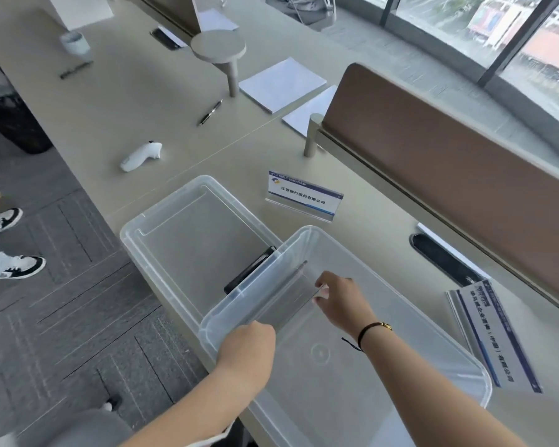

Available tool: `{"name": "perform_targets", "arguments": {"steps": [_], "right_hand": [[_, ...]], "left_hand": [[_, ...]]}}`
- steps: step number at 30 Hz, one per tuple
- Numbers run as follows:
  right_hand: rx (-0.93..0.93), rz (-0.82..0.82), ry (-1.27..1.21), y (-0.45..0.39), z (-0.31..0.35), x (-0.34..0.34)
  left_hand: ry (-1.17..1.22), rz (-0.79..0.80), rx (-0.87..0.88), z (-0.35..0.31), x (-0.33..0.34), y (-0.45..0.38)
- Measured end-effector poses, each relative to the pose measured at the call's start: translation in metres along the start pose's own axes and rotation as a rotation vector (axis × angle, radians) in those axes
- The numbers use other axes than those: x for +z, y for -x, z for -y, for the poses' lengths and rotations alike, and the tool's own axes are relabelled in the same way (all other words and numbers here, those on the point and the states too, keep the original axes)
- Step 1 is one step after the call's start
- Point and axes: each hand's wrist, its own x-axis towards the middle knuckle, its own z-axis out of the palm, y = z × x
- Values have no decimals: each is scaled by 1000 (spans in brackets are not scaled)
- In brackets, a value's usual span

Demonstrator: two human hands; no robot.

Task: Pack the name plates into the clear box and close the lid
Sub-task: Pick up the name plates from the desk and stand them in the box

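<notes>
The clear box (433, 333) sits open at the table's near edge. Inside its far-left end a clear name plate (288, 295) stands on edge along the wall. My left hand (249, 346) grips its near end and my right hand (339, 301) pinches its far end. Another name plate (304, 195) with blue print stands upright on the table beyond the box. One more name plate (494, 333) lies flat to the right of the box. The clear lid (162, 221) lies upturned to the left, touching the box.
A black flat object (249, 269) lies between the lid and the box. A brown divider panel (449, 162) runs along the right. Further back lie a white controller (139, 156), a pen (210, 112) and paper pads (281, 83). Someone's shoes (17, 266) stand on the floor at left.
</notes>
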Motion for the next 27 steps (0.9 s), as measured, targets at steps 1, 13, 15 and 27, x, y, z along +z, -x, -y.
{"name": "perform_targets", "arguments": {"steps": [1,13,15,27], "right_hand": [[0,0,-2,-1,1,1],[33,4,-34,-5,12,4],[35,1,-37,-4,13,4],[-22,-44,-110,21,14,-22]], "left_hand": [[-2,-4,-7,1,0,-1],[-12,-25,14,5,1,-5],[-22,-27,18,5,1,-5],[23,-114,103,9,-32,4]]}}
